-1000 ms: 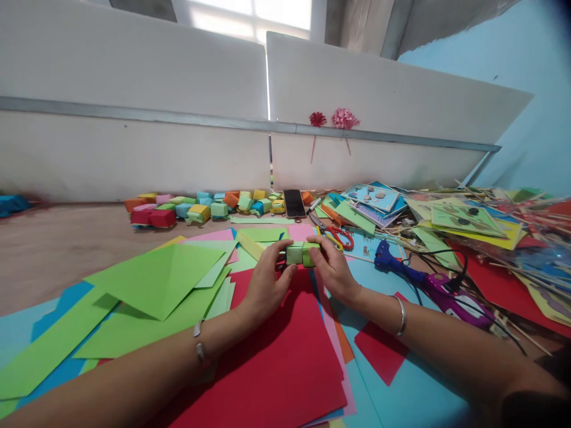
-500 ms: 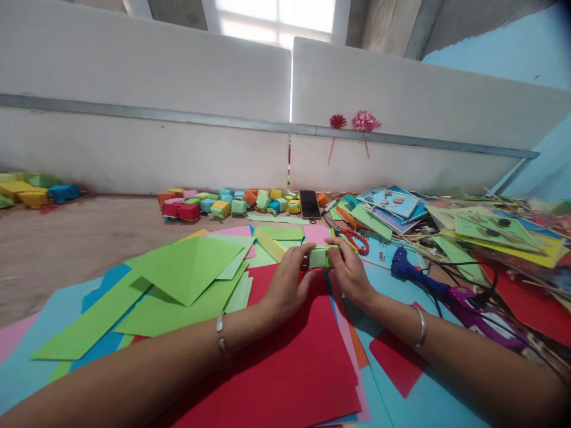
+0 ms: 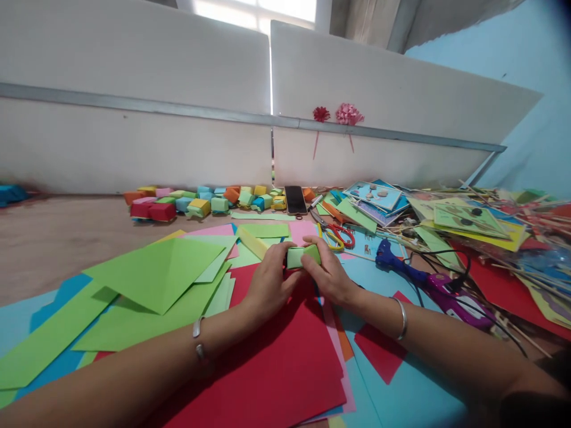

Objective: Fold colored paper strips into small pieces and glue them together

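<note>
Between my two hands is a small folded paper box (image 3: 295,258) in pale and brighter green, held just above a stack of red paper (image 3: 276,356). My left hand (image 3: 270,276) grips its left end, fingers curled over the far side and thumb beneath. On the right end, my right hand (image 3: 328,273) pinches it, the thumb lying across the near face. The fingers partly hide the box's ends and back. Bright green sheets (image 3: 160,273), some creased, lie to the left of my left hand. Beyond my right hand are red-and-yellow-handled scissors (image 3: 343,236).
Several coloured paper blocks (image 3: 200,208) line the back beside a phone (image 3: 295,200). A purple and blue glue gun (image 3: 459,302) with a black cable lies at right. Behind it are piled cards (image 3: 375,196), sticks and paper scraps. White panels (image 3: 134,148) stand across the back.
The view has turned slightly right, so the scene shifts left in the picture. My right thumb has moved further across the near face of the green box, which both hands still hold.
</note>
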